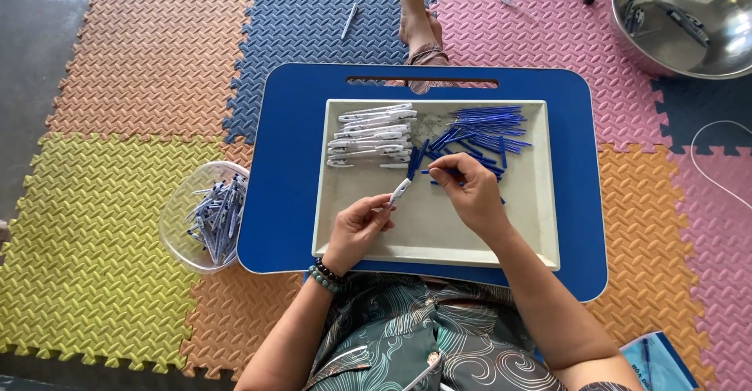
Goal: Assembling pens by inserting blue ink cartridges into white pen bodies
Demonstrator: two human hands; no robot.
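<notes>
We're looking straight down at a blue lap table [290,203] with a cream tray [439,226] set on it, and both hands are busy over the tray's middle. The left hand [356,226] is closed in a pinch, thumb and fingertips gripping a white pen barrel [400,191] by its lower end, so the barrel angles up and to the right, clear of the tray floor. The right hand [470,195] sits just beside it, fingers curled in, pinching a thin blue refill [439,172] that runs leftward toward the tip of the barrel; we can't quite tell whether the two parts are touching.

Up at the back of the tray, on the left, we've got a neat stack of white pen barrels [372,134] lying side by side, and right next to them, on the right, a loose heap of blue refills [478,132], some fanning down toward the right hand. On the left wrist there's a beaded bracelet [323,275].

Off the table to the left, a clear plastic tub [176,219] rests on the foam floor mat [102,226], filled with a jumble of pens [215,219]. At top right, a steel bowl [681,23] with a few pens in it sits on the pink tiles. A single pen [349,20] lies alone on the blue tile beyond the table, near a bare foot [415,15] stretched out past the table's far edge.
</notes>
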